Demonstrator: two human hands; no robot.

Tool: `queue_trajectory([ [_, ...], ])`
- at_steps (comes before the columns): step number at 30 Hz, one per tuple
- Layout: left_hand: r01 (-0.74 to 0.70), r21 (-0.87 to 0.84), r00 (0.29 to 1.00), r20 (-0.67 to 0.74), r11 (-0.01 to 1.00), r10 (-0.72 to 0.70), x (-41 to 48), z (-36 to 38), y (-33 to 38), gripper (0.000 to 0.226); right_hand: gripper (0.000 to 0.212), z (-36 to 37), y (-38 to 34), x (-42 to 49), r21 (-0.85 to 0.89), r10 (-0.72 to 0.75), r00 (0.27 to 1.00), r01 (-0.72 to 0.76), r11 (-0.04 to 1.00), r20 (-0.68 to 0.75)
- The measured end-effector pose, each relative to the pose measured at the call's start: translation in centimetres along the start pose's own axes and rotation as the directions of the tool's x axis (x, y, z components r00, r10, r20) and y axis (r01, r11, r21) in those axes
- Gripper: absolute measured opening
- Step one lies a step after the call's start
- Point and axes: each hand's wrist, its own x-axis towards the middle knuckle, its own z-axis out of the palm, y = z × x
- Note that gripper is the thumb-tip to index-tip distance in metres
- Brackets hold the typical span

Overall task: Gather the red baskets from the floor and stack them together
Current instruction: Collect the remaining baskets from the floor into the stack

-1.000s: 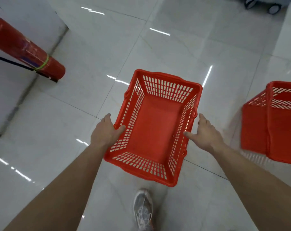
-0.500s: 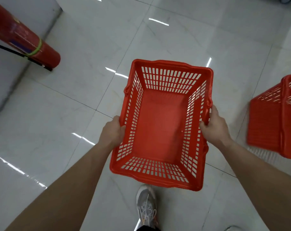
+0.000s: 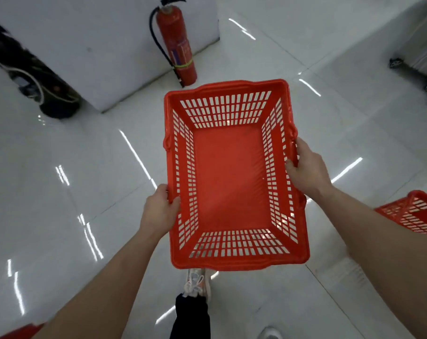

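Two hands: both on one red basket [image 3: 232,182]
left hand [image 3: 158,211]: gripping the left rim
right hand [image 3: 308,167]: gripping the right rim
basket spot: held up off the floor [image 3: 97,167], open side up
second basket [image 3: 413,214]: off to the right
fire extinguisher [image 3: 177,45]: by the wall

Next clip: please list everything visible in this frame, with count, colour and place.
held basket: one, red, empty, mid-frame, held up between both hands
second basket: one, red, right edge, partly cut off
red object: one, bottom-left corner, too cut off to identify
fire extinguisher: one, red with black hose, upright by the white block
white block: one, top left
dark object: one, black, blurred, left of the block
wheeled unit: one, pale grey, top right, partly cut off
floor: glossy white tiles
shoes: two, light grey, bottom centre
trouser leg: one, black, bottom centre
left hand: grips the held basket's left rim
right hand: grips its right rim
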Motion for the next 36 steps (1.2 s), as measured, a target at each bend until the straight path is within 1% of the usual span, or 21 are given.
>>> queue_trajectory([
  [5,0.118,-0.17,0.976,-0.164,0.978,-0.146,-10.7,-7.6,-6.3,0.038,0.048,2.0,-11.1,-4.2,-0.02,-0.23,0.971,0.232,0.973,0.061],
  [9,0.183,-0.26,0.923,-0.288,0.948,-0.257,-18.8,-13.5,-12.7,0.027,0.047,7.1,-19.3,-9.0,0.008,-0.341,0.923,0.345,0.939,0.177],
  [12,0.217,-0.36,0.86,-0.369,0.907,-0.352,-25.3,-17.7,-17.8,0.024,0.045,11.8,-25.7,-13.9,0.06,-0.428,0.871,0.427,0.902,0.24],
  [16,0.229,-0.48,0.758,-0.458,0.847,-0.465,-33.9,-23.0,-23.9,0.022,0.042,17.1,-35.4,-21.0,0.13,-0.551,0.775,0.54,0.832,0.311],
  [18,0.208,-0.551,0.708,-0.486,0.808,-0.513,-37.6,-25.4,-26.0,0.021,0.041,19.0,-40.5,-24.3,0.156,-0.613,0.724,0.597,0.787,0.316],
  [21,0.162,-0.629,0.613,-0.54,0.761,-0.577,-42.6,-28.7,-28.4,0.018,0.045,21.8,-48.0,-28.8,0.182,-0.698,0.639,0.682,0.708,0.322],
  [24,0.107,-0.698,0.5,-0.578,0.708,-0.645,-47.3,-31.2,-30.8,0.017,0.049,24.7,-54.3,-33.6,0.234,-0.752,0.549,0.728,0.644,0.363],
  [26,0.114,-0.709,0.423,-0.599,0.695,-0.68,-50.4,-32.6,-32.5,0.018,0.049,26.9,-57.8,-37.0,0.276,-0.791,0.473,0.759,0.59,0.388],
  [28,0.137,-0.727,0.329,-0.607,0.672,-0.724,-53.7,-33.3,-34.4,0.018,0.05,29.4,-61.0,-40.9,0.318,-0.816,0.388,0.781,0.538,0.428],
  [31,0.157,-0.765,0.205,-0.593,0.624,-0.778,-58.6,-33.3,-36.6,0.016,0.052,33.3,-64.7,-46.8,0.369,-0.83,0.275,0.796,0.479,0.484],
  [34,0.163,-0.808,0.114,-0.554,0.566,-0.824,-62.5,-32.1,-38.3,0.02,0.053,37.4,-67.1,-52.6,0.397,-0.828,0.14,0.826,0.401,0.544],
  [36,0.167,-0.836,0.069,-0.519,0.522,-0.852,-64.1,-30.7,-39.6,0.019,0.053,40.1,-68.0,-55.8,0.396,-0.82,0.055,0.856,0.332,0.569],
])
